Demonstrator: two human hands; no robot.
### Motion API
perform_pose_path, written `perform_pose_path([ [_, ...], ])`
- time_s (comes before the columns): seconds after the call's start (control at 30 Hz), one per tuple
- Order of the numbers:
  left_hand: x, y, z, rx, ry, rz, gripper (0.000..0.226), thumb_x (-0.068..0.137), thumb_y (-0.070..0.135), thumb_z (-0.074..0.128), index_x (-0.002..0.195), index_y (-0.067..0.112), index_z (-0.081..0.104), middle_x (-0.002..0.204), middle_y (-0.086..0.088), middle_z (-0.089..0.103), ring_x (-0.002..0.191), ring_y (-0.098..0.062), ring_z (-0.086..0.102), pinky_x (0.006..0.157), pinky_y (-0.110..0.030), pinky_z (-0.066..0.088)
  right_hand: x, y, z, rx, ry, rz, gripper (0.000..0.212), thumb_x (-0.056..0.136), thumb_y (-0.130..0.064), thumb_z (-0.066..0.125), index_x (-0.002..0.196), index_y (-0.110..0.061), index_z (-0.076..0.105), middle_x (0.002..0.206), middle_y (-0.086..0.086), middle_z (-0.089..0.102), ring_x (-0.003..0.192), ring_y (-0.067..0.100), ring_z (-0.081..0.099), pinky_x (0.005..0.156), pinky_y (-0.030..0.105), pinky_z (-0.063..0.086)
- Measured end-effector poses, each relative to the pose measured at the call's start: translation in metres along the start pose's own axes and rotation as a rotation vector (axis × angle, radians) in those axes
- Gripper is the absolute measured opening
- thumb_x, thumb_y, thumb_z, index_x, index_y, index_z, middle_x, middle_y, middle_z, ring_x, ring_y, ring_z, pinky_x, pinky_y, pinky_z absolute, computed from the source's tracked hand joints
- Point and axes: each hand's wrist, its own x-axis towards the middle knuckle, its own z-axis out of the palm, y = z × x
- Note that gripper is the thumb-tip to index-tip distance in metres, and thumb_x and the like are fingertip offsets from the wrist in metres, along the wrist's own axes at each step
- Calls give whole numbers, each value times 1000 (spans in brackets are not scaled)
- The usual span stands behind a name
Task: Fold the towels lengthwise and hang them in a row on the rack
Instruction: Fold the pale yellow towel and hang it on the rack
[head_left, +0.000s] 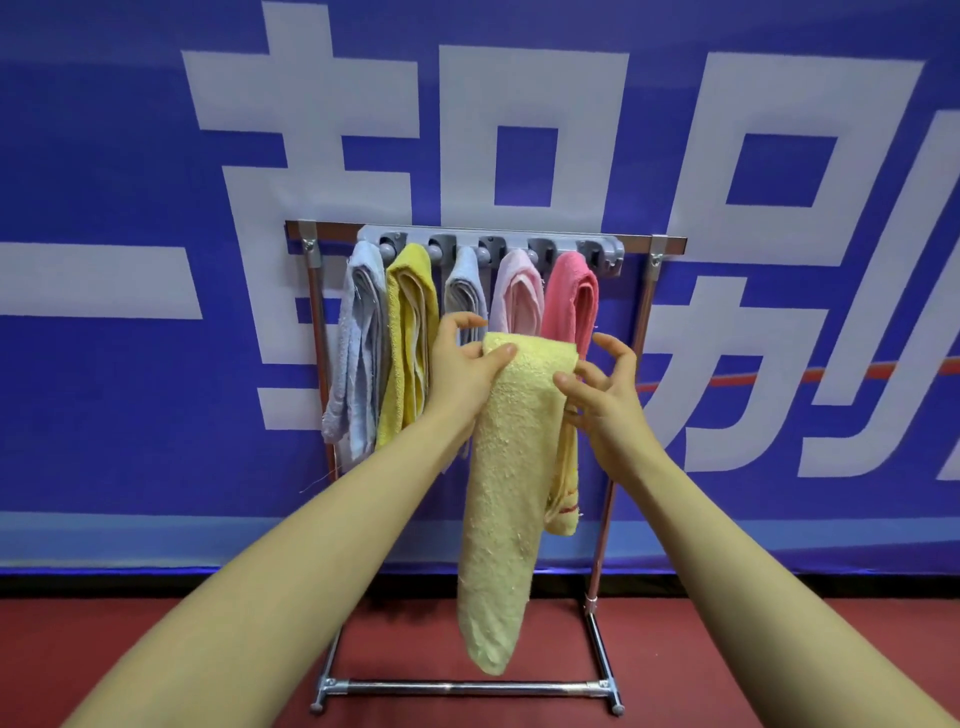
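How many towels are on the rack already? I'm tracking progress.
5, in a row left to right: light blue towel, yellow towel, grey towel, pale pink towel, bright pink towel. A sixth, cream towel, is in both hands, not hung.

large white chinese characters, cropped and only partly legible, stand on the blue banner (130, 156) behind.

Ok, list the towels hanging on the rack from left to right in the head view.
Pale blue towel → mustard yellow towel → grey-blue towel → light pink towel → bright pink towel. The pale yellow towel held in front is not on the rack yet.
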Motion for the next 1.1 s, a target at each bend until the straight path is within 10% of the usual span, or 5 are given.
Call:
perform_pose_path([
  [0.2,10,0,-3,75,81,23,18,81,3,68,80,20,62,70,-5,59,67,-15,54,66,-27,45,-3,22,5,18,-63,91,53,83,-3,69,118,-28,37,97,10,71,90,24,65,86,41,48],
  [0.47,13,-1,-23,146,77,63,17,87,3,62,83,20,62,60,2,45,56,-8,38,56,-17,35,5,24,12,-28,-44,177,51,70,-10,77,115,-9,51,77,3,69,83,27,47,66,35,35],
  [0.77,21,-4,-35,181,125,94,12,88,6,60,91,17,63,55,5,42,48,-2,36,51,-12,34,-4,27,22,-137,-48,96,7,83,-12,70,87,-7,69,88,17,66,85,30,58,79,45,45],
  [1.0,9,-13,-37,67,-269,19,71,78,-6,66,132,34,41,131,-1,53,118,-11,54,96,-32,48,-4,24,23,-107,72,68,5,85,-14,69,89,-10,69,84,19,60,78,29,54,71,41,44],
  [1.1,8,-17,-37,-2,-252,-16,83,76,-13,64,134,40,37,136,-7,50,114,-16,57,92,-34,52,-4,22,19,-141,93,35,4,87,-15,66,89,-14,70,88,9,68,80,20,63,62,31,53],
])
